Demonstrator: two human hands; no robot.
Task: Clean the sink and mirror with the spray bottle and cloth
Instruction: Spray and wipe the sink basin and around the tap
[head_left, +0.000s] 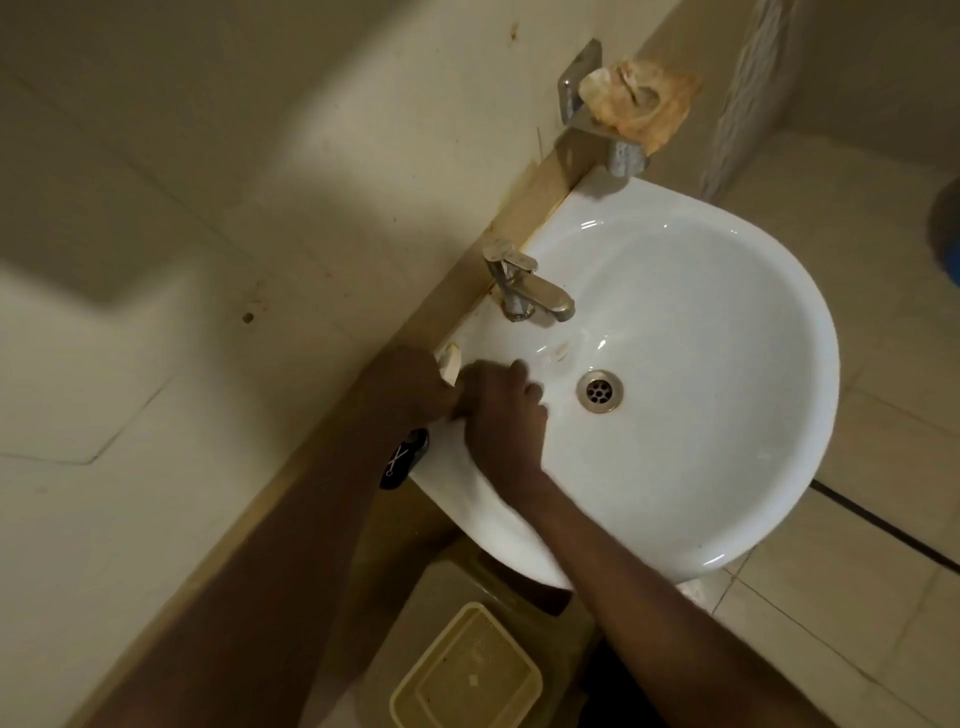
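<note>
Both hands meet at the sink's (675, 467) left rim, the left hand (410, 389) gripping a small pale object, the right hand (506, 415) curled beside it with its hold unclear, while the cloth (641, 101) sits well beyond, on the wall holder.

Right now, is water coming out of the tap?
Off. No stream falls from the tap spout, and the sink bowl around the drain holds no pooled water.
</note>
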